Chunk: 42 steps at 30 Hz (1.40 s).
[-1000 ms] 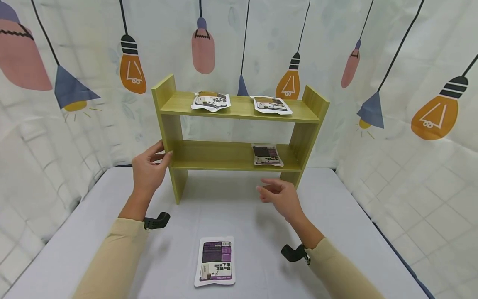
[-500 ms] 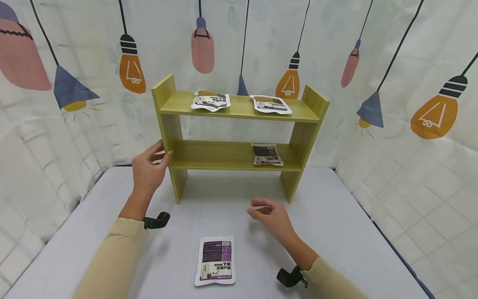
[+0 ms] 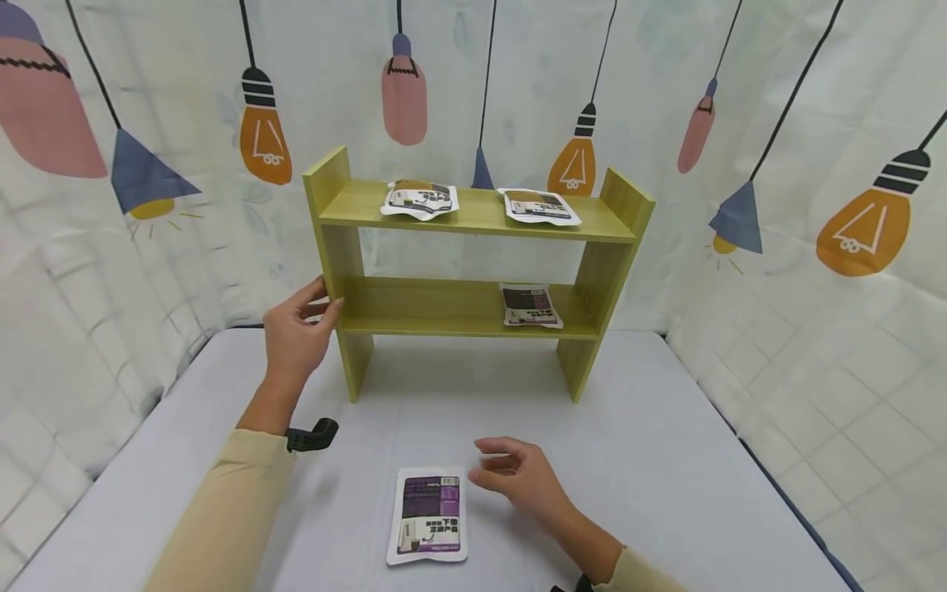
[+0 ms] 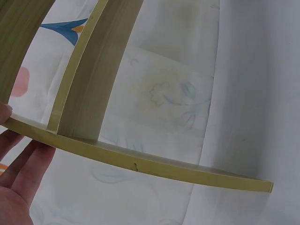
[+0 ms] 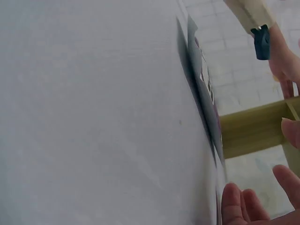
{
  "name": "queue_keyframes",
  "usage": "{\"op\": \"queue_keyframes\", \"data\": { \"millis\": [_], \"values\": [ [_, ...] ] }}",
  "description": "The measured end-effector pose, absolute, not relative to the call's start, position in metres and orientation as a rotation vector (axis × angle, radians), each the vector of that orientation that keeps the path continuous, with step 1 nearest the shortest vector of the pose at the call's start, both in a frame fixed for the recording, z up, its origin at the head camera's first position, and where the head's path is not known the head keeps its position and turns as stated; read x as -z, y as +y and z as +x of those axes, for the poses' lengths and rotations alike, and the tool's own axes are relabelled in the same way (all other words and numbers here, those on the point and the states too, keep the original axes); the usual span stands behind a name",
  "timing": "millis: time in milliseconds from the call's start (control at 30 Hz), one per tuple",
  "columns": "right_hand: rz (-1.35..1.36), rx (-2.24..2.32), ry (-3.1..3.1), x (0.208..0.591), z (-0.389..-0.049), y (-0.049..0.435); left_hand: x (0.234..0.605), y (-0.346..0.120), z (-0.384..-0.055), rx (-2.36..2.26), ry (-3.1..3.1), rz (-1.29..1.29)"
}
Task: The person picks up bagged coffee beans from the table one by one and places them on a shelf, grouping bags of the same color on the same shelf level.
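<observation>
My left hand [image 3: 299,333] grips the left side board of a yellow-green wooden shelf [image 3: 466,329], thumb at the front edge and fingers on the outer side. In the left wrist view, fingers [image 4: 35,171] press against that board from outside. My right hand [image 3: 521,485] is low over the table, thumb and fingers apart and holding nothing. Just left of its fingertips, a white-edged purple and white pouch [image 3: 429,514] lies flat on the table. In the right wrist view this pouch [image 5: 206,84] shows edge-on beyond the fingers [image 5: 232,204].
On the upper board lie a left pouch [image 3: 420,200] and a right pouch [image 3: 538,207], both white and gold. A dark-labelled pouch [image 3: 531,306] rests on the lower board toward the right. Behind hangs a lamp-patterned curtain [image 3: 473,99]; a white cloth covers the table [image 3: 666,460].
My right hand has come down and toward me, from near the shelf's right leg to beside the pouch on the table. My left hand has stayed on the side board.
</observation>
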State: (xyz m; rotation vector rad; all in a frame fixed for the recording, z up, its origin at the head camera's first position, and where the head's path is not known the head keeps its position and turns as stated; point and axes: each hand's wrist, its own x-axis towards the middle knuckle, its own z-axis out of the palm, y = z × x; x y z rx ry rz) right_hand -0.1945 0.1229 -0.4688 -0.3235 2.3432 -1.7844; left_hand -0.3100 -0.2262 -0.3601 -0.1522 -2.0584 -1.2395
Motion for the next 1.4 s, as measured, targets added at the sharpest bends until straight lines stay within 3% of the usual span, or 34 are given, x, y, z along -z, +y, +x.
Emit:
{"op": "queue_keyframes", "data": {
  "millis": [667, 1400],
  "values": [
    [-0.415, 1.500, 2.456, 0.465, -0.172, 0.104, 0.359, -0.225, -0.311, 1.237, -2.056, -0.145],
    [-0.452, 1.351, 2.542, 0.462, -0.170, 0.083, 0.359, -0.224, -0.309, 1.252, -2.048, -0.136]
  ]
}}
